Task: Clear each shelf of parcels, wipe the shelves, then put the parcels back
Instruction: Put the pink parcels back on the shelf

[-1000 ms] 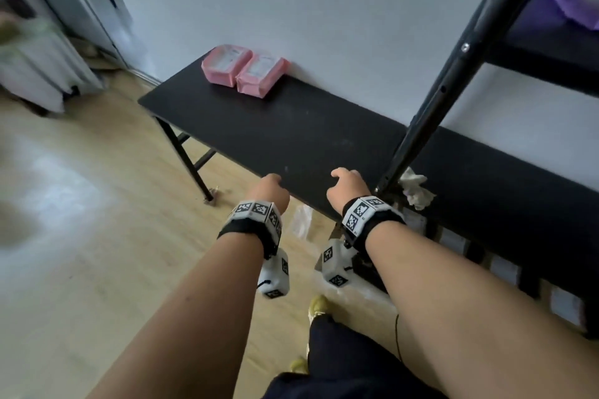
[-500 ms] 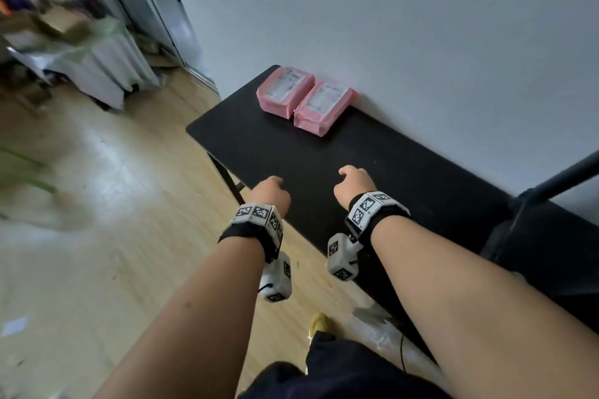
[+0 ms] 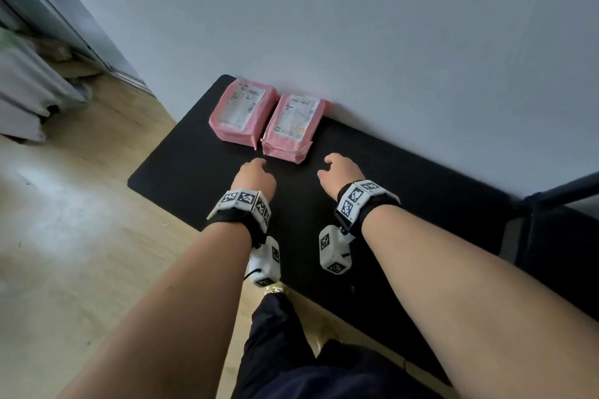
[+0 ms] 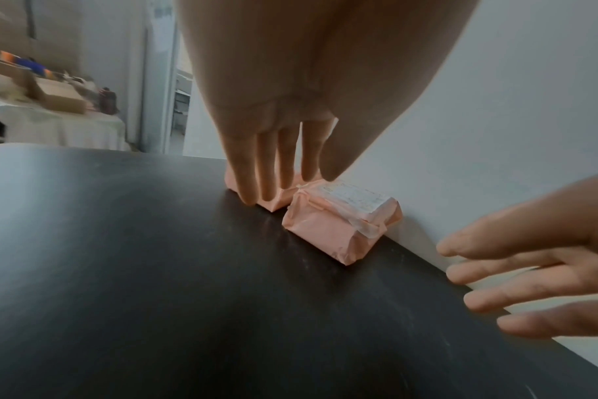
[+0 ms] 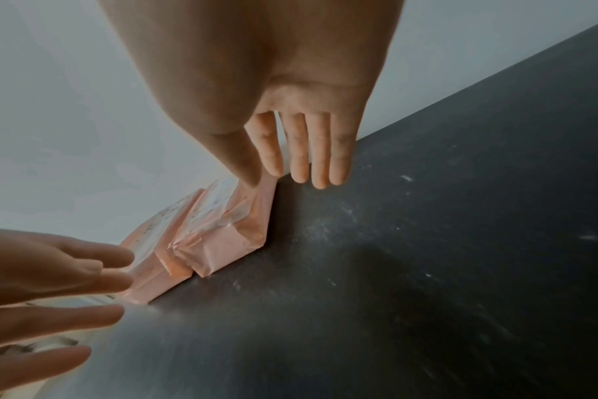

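Left hand (image 3: 255, 176): fingers (image 4: 267, 172) straight and held close together, released, grasping nothing. In the left wrist view their tips hang just short of the near end of the left pink parcel (image 3: 243, 113); actual contact cannot be confirmed. The hand hovers above the black tabletop (image 3: 181, 168).

Right hand (image 3: 340, 172): fingers (image 5: 299, 159) extended and slightly spread, released, grasping nothing. In the right wrist view the thumb tip overlaps the far corner of the right pink parcel (image 3: 291, 126), but contact cannot be confirmed. In the head view this hand sits near the parcel's near right corner, above the tabletop.

Parcels: two pink wrapped packages, each bearing a white printed label on its top face. They lie flat, side by side and touching along their long sides, at the far left end of the tabletop, their far ends against the pale wall (image 3: 356, 26). Tape is visible on the near end of the right parcel.

Surroundings: both wrists carry bands with black-and-white marker patterns and a white marker cube beneath. The tabletop shows faint pale smears in the right wrist view. A dark frame post (image 3: 557, 188) stands at the right edge. Light wooden floor (image 3: 81, 236) lies to the left, with pale covered clutter (image 3: 29, 91) at far left.
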### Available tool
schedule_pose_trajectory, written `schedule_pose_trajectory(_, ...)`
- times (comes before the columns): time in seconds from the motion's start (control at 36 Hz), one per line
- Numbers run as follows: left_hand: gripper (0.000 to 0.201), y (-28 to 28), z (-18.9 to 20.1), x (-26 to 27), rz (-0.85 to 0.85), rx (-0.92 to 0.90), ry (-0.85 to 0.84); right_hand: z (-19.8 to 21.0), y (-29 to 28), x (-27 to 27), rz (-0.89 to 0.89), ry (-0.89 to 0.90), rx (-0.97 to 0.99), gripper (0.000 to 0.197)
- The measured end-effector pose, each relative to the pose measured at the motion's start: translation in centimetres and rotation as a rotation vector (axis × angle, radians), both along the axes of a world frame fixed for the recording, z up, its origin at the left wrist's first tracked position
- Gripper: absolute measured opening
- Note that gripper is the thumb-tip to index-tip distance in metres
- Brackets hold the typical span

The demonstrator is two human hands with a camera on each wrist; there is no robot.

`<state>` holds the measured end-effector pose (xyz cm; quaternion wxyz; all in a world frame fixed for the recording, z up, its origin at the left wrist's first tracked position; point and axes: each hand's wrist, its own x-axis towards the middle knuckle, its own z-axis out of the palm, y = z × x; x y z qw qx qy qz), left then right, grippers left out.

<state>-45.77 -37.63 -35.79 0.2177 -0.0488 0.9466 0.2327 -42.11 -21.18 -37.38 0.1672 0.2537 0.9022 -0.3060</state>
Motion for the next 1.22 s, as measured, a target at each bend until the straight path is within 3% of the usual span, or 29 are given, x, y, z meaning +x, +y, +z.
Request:
schedule_pose_trajectory(0.11,0.042,0.9,-0.4,-4.0,-0.05,0.049,-0.003,-0.4,0.0,-3.0,-0.065,-0.021,-0.01,0.046)
schedule_pose_trajectory(0.19,0.032,1.3,-0.2,-6.4,0.009,0.234,0.015,-0.4,-0.4,-5.3,-0.093,-0.036,-0.004,0.047)
schedule_pose_trajectory(0.25,0.03,1.8,-0.3,-7.7,-0.187,0.218,0.001,-0.2,-0.8,-6.5,-0.113,-0.052,-0.001,0.043)
schedule_pose_trajectory(0.28,0.028,1.8,-0.5,-7.9,-0.326,0.077,-0.01,-0.2,-0.9,-7.1,-0.119,-0.061,-0.007,0.038)
schedule_pose_trajectory(0.31,0.028,1.9,-0.9,-8.6,-0.291,0.083,-0.017,-0.2,-1.1,-7.6,-0.122,-0.068,-0.011,0.029)
schedule_pose_trajectory(0.36,0.032,2.3,-1.5,-10.3,-0.043,0.229,-0.076,-0.3,-1.5,-8.4,-0.14,-0.07,-0.033,0.02)
schedule_pose_trajectory(0.44,0.034,2.6,-2.5,-11.8,-0.143,0.143,-0.101,-0.5,-2.0,-9.3,-0.183,-0.071,-0.092,0.026)
schedule_pose_trajectory(0.58,0.029,2.9,-3.6,-12.4,-0.249,0.119,-0.208,-0.5,-2.2,-8.7,-0.272,-0.09,-0.088,0.017)
schedule_pose_trajectory(0.72,0.031,3.6,-4.0,-11.3,-0.286,0.118,-0.254,-0.9,-2.1,-6.8,-0.383,-0.156,-0.146,0.025)
schedule_pose_trajectory(1.0,0.033,5.2,-3.2,-5.4,-0.377,0.131,-0.311,-0.3,-1.2,0.5,-0.588,-0.139,-0.185,0.013)
schedule_pose_trajectory(1.22,0.02,6.3,-1.5,3.7,-0.483,0.19,-0.311,0.9,-0.4,10.9,-0.705,-0.051,-0.202,0.038)
